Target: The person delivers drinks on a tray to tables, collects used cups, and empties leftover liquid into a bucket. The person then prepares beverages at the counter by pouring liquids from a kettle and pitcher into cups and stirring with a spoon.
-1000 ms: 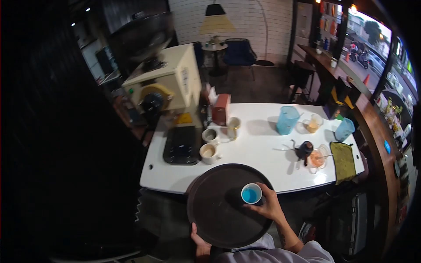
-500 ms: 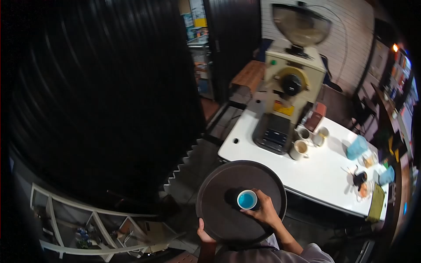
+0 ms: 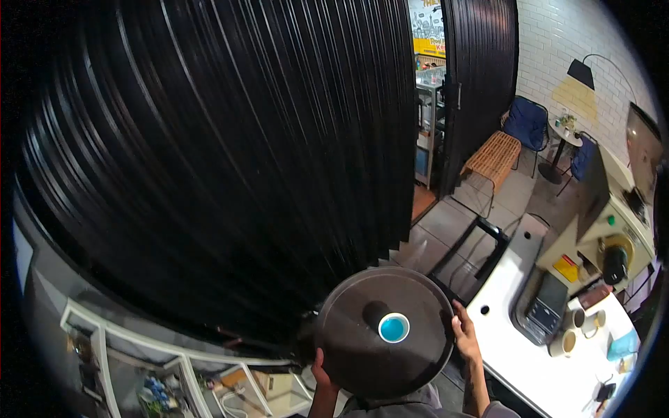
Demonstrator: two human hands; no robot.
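A round dark brown tray (image 3: 348, 348) is held level in front of my body. On it, right of the middle, stands a white cup (image 3: 394, 327) with bright blue liquid inside. My left hand (image 3: 323, 373) grips the tray's lower left rim, thumb up and its other fingers hidden underneath. At the right rim my right hand (image 3: 465, 333) holds the tray with its fingers at the edge. Neither hand touches the cup.
Black folding shutter (image 3: 230, 160) ahead and left, with a doorway at its right end. White table (image 3: 505, 341) on the right bears a coffee grinder (image 3: 592, 230), a scale (image 3: 547, 303) and mugs (image 3: 563, 343). Farther back are a wicker bench (image 3: 493, 159) and blue chairs. White-framed shelf (image 3: 181, 376) at lower left.
My right hand has let go of the cup and moved to the tray's right rim. The view has turned left, so the table and grinder now lie farther right. The cup stays on the tray.
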